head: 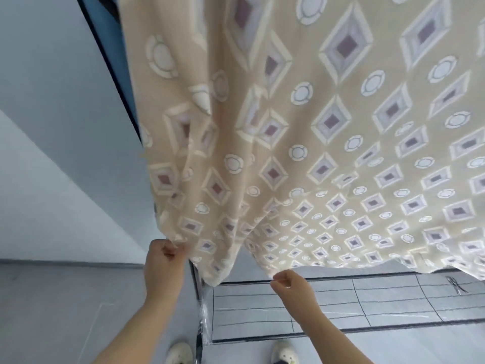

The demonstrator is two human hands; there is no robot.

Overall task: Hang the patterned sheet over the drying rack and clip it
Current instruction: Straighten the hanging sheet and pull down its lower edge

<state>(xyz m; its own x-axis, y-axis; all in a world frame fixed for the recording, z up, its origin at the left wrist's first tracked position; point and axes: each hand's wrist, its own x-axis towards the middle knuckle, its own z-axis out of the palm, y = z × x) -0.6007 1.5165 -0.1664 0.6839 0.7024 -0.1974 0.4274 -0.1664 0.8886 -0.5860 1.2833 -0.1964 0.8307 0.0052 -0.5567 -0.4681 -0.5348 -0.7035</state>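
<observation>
Pale wall (52, 74), grey floor (65, 298) — blue panel (110, 35)

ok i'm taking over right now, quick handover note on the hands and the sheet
Hands: the left hand pinches the patterned sheet at its lower left edge; the right hand pinches the bottom hem further right.
Sheet: it hangs down from above the frame; its top edge is out of view.
Done: it appears draped already.
Left: even out the hem, then clip it. No clip is in view.
</observation>
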